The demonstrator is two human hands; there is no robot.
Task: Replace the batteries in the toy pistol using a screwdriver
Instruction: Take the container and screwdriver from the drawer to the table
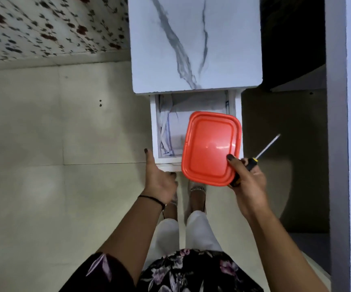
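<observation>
The right hand point(248, 182) holds two things together. Its fingers are curled round the black and yellow handle of one screwdriver point(252, 162), and its thumb lies flat on the near corner of one orange container point(210, 144), which is seen from the lid side. If there is a box under the lid, I cannot tell. The long axis of the screwdriver runs diagonally. The yellow end of the handle comes out below the fingers, just under the edge of the orange container. The thin metal shaft goes out above the knuckles and points up and to the right, away from the person, with its tip well apart from the container. The container hangs beyond the right thumb, over the right part of one open drawer point(155, 127) of a white cabinet with a marble-pattern top point(195, 45). In the drawer, to the left of the container, lies a folded white cloth with blue lines point(170, 127). The left hand point(159, 178) is at the front left corner of the drawer. Its thumb is straight and points up beside the drawer wall, and one bent fingertip touches the front edge. The other fingers are hidden, so I cannot tell if they grip the edge. One black thread point(151, 199) goes round the left wrist.
</observation>
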